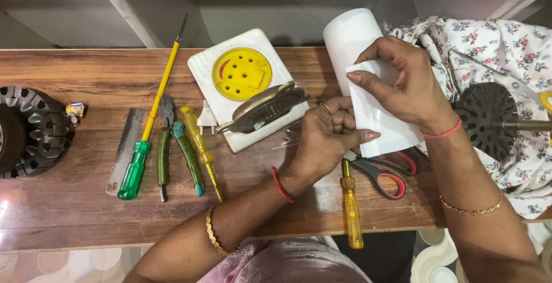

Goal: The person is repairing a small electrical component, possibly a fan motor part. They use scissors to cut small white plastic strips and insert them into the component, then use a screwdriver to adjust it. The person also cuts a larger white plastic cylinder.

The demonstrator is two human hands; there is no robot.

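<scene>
Left hand (328, 136), right hand (405, 84) gripping white paper roll (359, 58), scissors (382, 173) beneath

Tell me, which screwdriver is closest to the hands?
The short yellow screwdriver, lying just below the left hand beside the scissors. The green-handled screwdriver and the thin yellow one lie farther left, by the pliers.
</scene>
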